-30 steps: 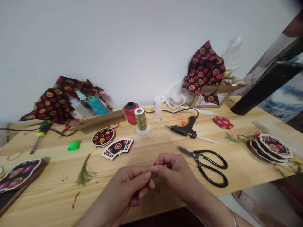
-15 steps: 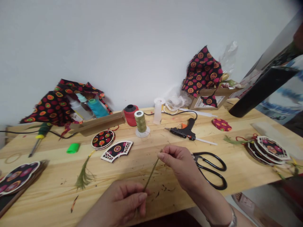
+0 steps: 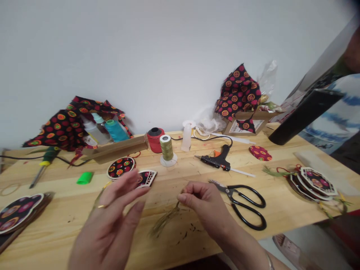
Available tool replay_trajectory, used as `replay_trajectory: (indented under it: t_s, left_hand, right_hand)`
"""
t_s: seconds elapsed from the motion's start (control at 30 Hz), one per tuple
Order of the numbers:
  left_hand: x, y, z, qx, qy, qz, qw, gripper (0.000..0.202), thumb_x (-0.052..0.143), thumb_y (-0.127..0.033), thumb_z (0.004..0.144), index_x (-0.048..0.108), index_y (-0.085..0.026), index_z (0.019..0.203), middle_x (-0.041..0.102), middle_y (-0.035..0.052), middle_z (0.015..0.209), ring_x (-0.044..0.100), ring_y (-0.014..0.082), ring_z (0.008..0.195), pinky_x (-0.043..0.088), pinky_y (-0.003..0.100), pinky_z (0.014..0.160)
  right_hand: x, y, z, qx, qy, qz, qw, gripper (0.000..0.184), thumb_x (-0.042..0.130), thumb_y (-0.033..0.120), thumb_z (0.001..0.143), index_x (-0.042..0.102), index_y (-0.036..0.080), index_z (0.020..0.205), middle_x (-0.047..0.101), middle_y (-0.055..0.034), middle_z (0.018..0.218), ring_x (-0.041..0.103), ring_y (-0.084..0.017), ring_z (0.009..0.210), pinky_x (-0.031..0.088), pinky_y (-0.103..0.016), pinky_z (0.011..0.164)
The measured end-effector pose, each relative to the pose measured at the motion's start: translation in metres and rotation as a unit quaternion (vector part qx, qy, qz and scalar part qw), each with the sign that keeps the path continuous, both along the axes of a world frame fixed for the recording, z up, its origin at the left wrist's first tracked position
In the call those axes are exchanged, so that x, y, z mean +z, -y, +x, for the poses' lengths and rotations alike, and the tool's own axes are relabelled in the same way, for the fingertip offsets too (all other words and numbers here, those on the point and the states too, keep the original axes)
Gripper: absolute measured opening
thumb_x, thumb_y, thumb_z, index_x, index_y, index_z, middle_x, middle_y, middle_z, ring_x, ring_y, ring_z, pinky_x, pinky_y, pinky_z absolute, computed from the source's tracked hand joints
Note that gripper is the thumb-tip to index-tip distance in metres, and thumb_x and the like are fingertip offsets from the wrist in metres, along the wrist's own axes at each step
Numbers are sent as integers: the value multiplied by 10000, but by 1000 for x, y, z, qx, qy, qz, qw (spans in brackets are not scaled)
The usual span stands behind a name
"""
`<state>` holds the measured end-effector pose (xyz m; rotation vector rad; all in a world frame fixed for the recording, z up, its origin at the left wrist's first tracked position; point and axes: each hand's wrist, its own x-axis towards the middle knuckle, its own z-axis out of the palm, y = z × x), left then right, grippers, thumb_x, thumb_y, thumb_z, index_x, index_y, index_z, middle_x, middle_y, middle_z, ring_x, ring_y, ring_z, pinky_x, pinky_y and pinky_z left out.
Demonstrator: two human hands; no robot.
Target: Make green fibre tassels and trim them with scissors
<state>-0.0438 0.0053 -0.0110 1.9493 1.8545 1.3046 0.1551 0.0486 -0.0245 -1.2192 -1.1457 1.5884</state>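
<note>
Olive tassel [image 3: 164, 222] sits at lower centre, its top pinched by your right hand [image 3: 204, 204]. Your left hand [image 3: 109, 221], lower left, is spread wide, empty. With one light pinch, strands may slip loose or splay on the table [image 3: 56, 228].

The bench [image 3: 197, 174] is pale wood, smooth, with a matt grain. The tassel [image 3: 164, 222] looks like fine, dull olive thread, much like the wound spool [image 3: 167, 147]. The scissors [image 3: 231, 192] have glossy black plastic loops and grey metal blades. The glue gun [image 3: 218, 161] is matt black plastic, and the printed cloth [image 3: 64, 127] looks soft and matt.
</note>
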Motion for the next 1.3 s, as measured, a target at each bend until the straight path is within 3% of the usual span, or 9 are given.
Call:
replay_trajectory:
  t_s: [0.1,0.27,0.4,0.57,0.73,0.97,1.07,1.2,1.3]
  left_hand:
    - [-5,-6,28,-98,62,-84,990,243,494,-284,858,661,-311,1033,582,0,1279,493,234,1209,391,396,1013]
    - [-18,-7,52,-98,215,-179,955,251,509,-339,852,661,-289,1045,671,14,1146,557,227,1135,484,309,891]
    - [-14,-7,55,-126,303,-279,903,236,594,-368,794,686,-253,979,729,10,844,658,212,852,524,265,707]
    - [-9,-7,56,-113,373,-330,860,239,648,-363,745,706,-217,925,705,1,779,550,116,537,463,222,533]
    - [-14,-7,57,-91,347,-340,869,227,647,-370,734,718,-216,886,626,-22,626,444,106,490,353,196,446]
    - [-13,-5,57,-76,253,-321,909,230,578,-355,758,649,-212,593,486,-49,475,359,101,419,280,204,421]
    - [-13,-4,56,-66,233,-315,918,251,570,-345,760,624,-220,548,410,-60,427,343,106,399,259,207,401]
    - [-17,-3,55,-61,230,-308,921,247,579,-355,750,635,-225,549,498,-37,495,369,112,417,270,207,394]
    - [-22,-3,54,-51,239,-316,917,262,602,-371,734,636,-211,529,486,-32,479,361,108,413,251,207,383]
  right_hand:
    - [-1,3,-2,5,1,5,1000,176,638,245,637,537,145,533,438,49,513,346,-80,522,274,-225,519]
    - [-5,5,-4,-4,-14,6,1000,178,659,223,628,538,152,519,435,62,495,355,-76,512,285,-216,509]
    - [-7,5,-4,26,-56,-5,998,178,616,194,657,543,154,500,524,36,483,471,-96,504,371,-229,551]
    - [-10,5,-5,5,-24,-23,999,159,657,227,634,570,151,525,531,36,498,451,-91,501,354,-219,519]
    - [-12,4,-5,25,-39,-4,999,183,640,221,659,557,152,511,498,47,478,423,-81,502,341,-214,529]
    - [-11,3,-6,17,-7,-7,1000,191,633,216,641,531,151,492,445,58,479,365,-73,498,305,-204,496]
    - [-12,4,-7,32,6,0,999,203,612,203,664,536,148,484,447,59,471,375,-72,496,309,-200,496]
    - [-11,5,-7,45,63,17,997,176,606,211,706,624,144,544,537,37,502,461,-94,528,356,-202,514]
    - [-5,8,7,42,172,79,981,157,592,251,756,713,151,766,673,-24,694,583,-149,663,438,-235,611]
